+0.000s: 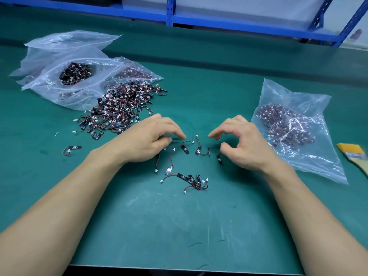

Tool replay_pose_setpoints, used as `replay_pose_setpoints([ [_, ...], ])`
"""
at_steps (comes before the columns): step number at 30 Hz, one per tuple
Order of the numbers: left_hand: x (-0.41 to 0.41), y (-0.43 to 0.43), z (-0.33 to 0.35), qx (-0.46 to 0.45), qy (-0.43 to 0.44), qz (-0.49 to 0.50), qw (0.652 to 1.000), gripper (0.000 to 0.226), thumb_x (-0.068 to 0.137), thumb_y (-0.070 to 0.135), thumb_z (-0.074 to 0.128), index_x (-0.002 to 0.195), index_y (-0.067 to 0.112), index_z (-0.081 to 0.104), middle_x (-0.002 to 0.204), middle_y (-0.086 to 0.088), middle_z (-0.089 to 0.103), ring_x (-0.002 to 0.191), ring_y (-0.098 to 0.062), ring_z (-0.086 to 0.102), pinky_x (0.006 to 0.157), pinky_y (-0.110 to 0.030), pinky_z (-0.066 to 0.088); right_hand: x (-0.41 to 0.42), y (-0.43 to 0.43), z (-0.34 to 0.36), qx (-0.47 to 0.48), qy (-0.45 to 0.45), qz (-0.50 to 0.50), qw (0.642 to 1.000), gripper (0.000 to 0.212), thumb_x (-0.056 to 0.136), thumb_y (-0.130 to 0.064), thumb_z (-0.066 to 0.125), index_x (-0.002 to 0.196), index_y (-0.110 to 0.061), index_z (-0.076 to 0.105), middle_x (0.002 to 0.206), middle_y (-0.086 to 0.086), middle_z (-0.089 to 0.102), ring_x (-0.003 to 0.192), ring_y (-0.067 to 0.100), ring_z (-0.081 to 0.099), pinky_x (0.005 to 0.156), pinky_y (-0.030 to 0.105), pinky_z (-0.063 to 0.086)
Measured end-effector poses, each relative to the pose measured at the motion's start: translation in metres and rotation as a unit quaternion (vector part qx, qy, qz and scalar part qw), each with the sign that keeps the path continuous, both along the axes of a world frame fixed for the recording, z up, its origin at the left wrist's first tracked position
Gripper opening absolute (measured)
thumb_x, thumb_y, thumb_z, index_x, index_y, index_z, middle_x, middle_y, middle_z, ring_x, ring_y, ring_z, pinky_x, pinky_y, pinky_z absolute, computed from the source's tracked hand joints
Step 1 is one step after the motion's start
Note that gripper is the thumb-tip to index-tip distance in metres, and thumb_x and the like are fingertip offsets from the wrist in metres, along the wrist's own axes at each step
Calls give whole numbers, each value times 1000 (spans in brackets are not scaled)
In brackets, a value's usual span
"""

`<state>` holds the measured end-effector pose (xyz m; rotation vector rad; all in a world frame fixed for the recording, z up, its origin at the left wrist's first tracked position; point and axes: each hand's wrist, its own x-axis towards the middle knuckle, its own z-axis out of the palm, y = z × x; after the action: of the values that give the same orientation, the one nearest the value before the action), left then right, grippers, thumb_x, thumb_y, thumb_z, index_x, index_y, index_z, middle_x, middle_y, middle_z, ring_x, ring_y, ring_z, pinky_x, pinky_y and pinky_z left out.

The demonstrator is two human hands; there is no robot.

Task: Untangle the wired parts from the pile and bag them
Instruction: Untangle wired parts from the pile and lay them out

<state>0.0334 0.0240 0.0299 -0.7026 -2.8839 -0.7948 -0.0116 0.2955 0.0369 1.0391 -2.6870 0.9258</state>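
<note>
A tangled pile of wired parts (121, 108), small black boards with red-black leads and white plugs, lies left of centre on the green mat. Several separated parts (186, 148) lie between my hands, and a small cluster (191, 180) lies nearer me. My right hand (242, 143) pinches the lead of one wired part (219, 159) between thumb and fingers, so its board hangs just below. My left hand (151, 138) hovers with bent fingers, thumb close to the fingertips. Whether it holds a part is hidden. A filled clear bag (292, 132) lies to the right.
Several clear zip bags (65, 76), some holding parts, lie at the back left behind the pile. One stray part (72, 149) lies at the left. A flat brush (354, 156) sits at the right edge. Blue shelving (199, 18) runs along the back. The table's front edge (179, 268) is near me.
</note>
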Motion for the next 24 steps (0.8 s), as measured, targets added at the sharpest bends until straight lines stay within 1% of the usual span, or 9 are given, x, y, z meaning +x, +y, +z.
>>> replay_pose_setpoints([
  [2, -1, -2, -1, -2, 9, 19, 1000, 30, 96, 9, 57, 112, 31, 70, 103, 20, 60, 92, -16, 49, 91, -38, 42, -2, 2, -2, 15, -5, 3, 1000, 19, 80, -15, 73, 98, -22, 75, 90, -7, 65, 95, 23, 51, 91, 37, 45],
  [4, -2, -4, -1, -6, 18, 40, 999, 27, 95, 10, 58, 108, 31, 69, 95, 23, 56, 90, -13, 48, 89, -38, 43, -3, 2, -4, 37, -6, 6, 999, 23, 79, -20, 81, 101, -24, 76, 94, -7, 60, 94, 19, 49, 90, 34, 43],
  [6, -3, -8, 0, -12, 23, 53, 998, 28, 92, 10, 59, 106, 31, 69, 93, 24, 55, 91, -12, 48, 87, -36, 43, -4, 4, -3, 44, -2, 5, 999, 26, 78, -19, 80, 103, -26, 75, 96, -8, 56, 94, 16, 48, 90, 30, 42],
  [8, -3, -13, 0, -14, 22, 65, 998, 27, 90, 10, 60, 104, 31, 70, 91, 23, 56, 92, -8, 49, 88, -34, 43, -7, 8, -2, 37, -3, -5, 999, 26, 79, -15, 77, 103, -26, 75, 95, -8, 56, 94, 17, 49, 88, 29, 42],
  [11, -4, -19, 0, -20, 2, 76, 997, 19, 89, 19, 66, 98, 35, 70, 89, 22, 60, 93, 2, 49, 90, -35, 43, -10, 13, -1, 35, -26, -14, 999, 20, 83, -15, 75, 101, -25, 74, 91, -11, 57, 86, 14, 52, 81, 27, 42],
  [14, -4, -19, -1, -19, -18, 63, 998, 10, 87, 29, 73, 95, 34, 72, 87, 18, 64, 95, -3, 53, 91, -36, 44, -13, 13, -3, 38, -33, -20, 999, 15, 86, -12, 73, 98, -22, 74, 84, -14, 62, 73, 19, 54, 72, 23, 41],
  [16, -4, -18, -1, -22, -22, 57, 998, 10, 85, 32, 75, 95, 34, 73, 87, 17, 65, 95, -5, 54, 90, -35, 45, -15, 14, -5, 31, -31, -27, 999, 13, 87, -11, 73, 96, -21, 75, 81, -14, 63, 71, 22, 54, 69, 21, 42],
  [20, -6, -19, -3, -31, -22, 64, 997, 11, 84, 34, 77, 93, 34, 72, 87, 18, 64, 93, -4, 54, 89, -34, 44, -16, 13, -7, 15, -27, -32, 999, 11, 87, -11, 74, 94, -19, 76, 80, -14, 64, 66, 15, 53, 66, 14, 41],
  [24, -8, -19, -5, -17, -13, 69, 997, 11, 84, 37, 76, 92, 33, 70, 85, 18, 64, 91, -2, 53, 86, -33, 44, -17, 12, -7, -8, 0, -47, 999, 11, 86, -9, 75, 93, -18, 76, 78, -17, 61, 66, 15, 51, 63, 11, 38],
])
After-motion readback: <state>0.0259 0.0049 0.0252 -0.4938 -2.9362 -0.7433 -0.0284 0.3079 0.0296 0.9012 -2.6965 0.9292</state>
